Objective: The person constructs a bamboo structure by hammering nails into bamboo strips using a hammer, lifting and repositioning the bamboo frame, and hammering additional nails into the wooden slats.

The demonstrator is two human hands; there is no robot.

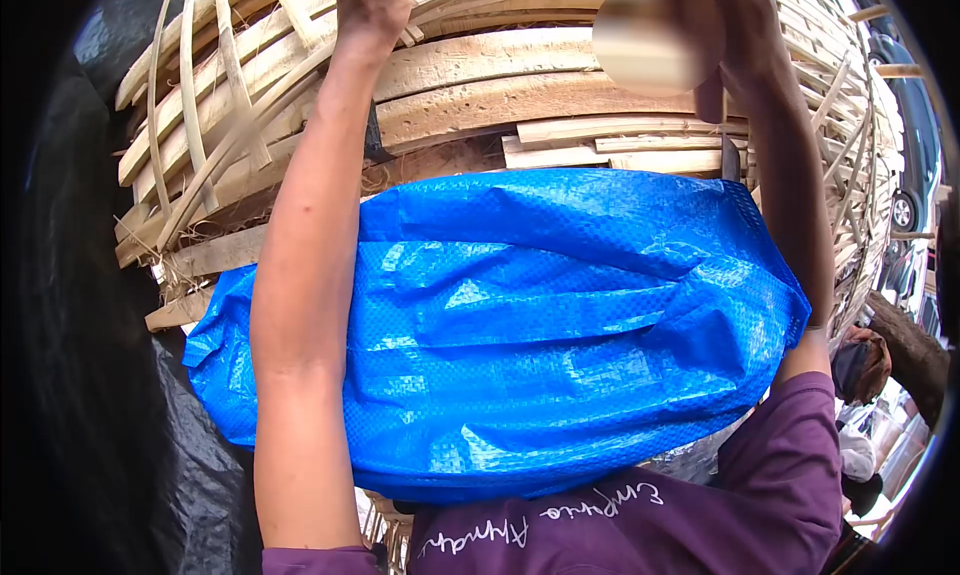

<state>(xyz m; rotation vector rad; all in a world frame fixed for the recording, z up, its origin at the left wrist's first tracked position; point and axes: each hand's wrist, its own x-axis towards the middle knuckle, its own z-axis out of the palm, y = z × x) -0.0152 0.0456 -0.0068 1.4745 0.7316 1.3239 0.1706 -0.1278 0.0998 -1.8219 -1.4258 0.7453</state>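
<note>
- An outdoor work spot, with a parked car (904, 213) and a rough log (908, 350) beyond the right edge and black plastic sheeting (205, 445) down the left.
- The left hand (373, 13), at the top edge, appears curled beside a long, curved bamboo strip (290, 83); its fingers run out of frame, so whether they grip the strip cannot be told.
- The right hand (742, 40) reaches the same height; a blurred patch and the frame edge hide its fingers, and their hold cannot be told either.
- Beneath and between the hands, pale wooden boards (490, 60) lie in rough rows, with slim strips (190, 85) crossing them at upper left.
- Beyond the right forearm spreads a bamboo lattice (800, 35), its many pieces crossing at angles.
- Nearest the body, a blue woven plastic sheet (560, 305) drapes over the lap, below a purple shirt's (620, 535) white lettering.
- The work appears partway along: strips already cross the boards at upper left and the lattice is formed at right, while the central boards lie uncrossed and loose ends jut out; how much remains is unclear.
- The count: two hands, one blue sheet, one shirt, one log, at least one car, at least four slim strips; boards and lattice pieces overlap too much to number.
</note>
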